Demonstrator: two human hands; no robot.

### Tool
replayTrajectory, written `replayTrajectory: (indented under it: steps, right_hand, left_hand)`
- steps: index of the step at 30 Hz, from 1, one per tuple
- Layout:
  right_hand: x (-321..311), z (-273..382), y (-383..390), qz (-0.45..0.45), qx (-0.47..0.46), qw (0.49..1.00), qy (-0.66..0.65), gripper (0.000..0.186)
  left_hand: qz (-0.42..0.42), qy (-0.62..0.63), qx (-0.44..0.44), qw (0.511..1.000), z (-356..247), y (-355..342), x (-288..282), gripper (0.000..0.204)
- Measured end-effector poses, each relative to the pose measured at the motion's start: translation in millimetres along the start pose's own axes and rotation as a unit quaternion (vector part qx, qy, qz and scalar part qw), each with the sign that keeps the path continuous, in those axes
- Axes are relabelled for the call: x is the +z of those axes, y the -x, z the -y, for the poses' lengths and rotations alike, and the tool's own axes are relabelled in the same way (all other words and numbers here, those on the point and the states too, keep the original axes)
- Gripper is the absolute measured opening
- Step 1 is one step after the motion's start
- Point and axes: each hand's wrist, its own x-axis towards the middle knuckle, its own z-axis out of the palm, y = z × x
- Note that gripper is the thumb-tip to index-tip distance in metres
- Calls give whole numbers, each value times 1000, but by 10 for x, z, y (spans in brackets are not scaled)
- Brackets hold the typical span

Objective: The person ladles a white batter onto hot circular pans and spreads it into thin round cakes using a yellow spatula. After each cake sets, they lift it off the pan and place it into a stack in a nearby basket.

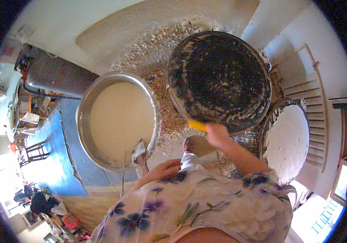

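My right hand (217,135) grips a yellow scraper-like tool (197,125) against the near left rim of a large blackened round pan (218,77) streaked with pale residue. My left hand (170,169) is low against my patterned shirt, its fingers too indistinct to read. To the left sits a steel pot (117,113) of cream-coloured liquid, with a whitish-coated brush or paddle (139,156) and a thin rod (122,182) at its near edge. At the right, a round container (287,141) holds a thick white substance with crusted edges.
A slatted frame (311,117) leans at the right. The wall behind the pan is spattered. On the left are a dark grey unit (60,73) with a hose, a blue sheet (72,154), a wooden chair (34,152) and various clutter (52,204).
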Motion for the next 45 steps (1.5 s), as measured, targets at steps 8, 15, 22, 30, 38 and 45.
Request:
replayTrajectory:
  steps: [8,15,22,30,38,45]
  right_hand:
    - [665,1931,738,15,-198,962,-185,26]
    - [1391,1525,535,-41,-41,949,-310,39]
    - [2284,1675,148,279,234,588,-723,45]
    - [2396,2123,313,274,103,607,-739,19]
    - [1948,2552,222,-56,16,997,-49,25]
    - [1222,2483,776,65,-39,984,161,26]
  left_hand:
    - [-207,404,36,890,700,475,-140,40]
    - [-421,323,148,835,1330,1850,-588,32]
    - [-252,545,15,799,2004,2255,-754,58]
    - [-289,353,-27,889,2137,2168,-1178,26]
    - [-364,-241,-96,895,2138,2943,-1127,32]
    - [-271,-497,-127,815,1811,2747,-1199,43]
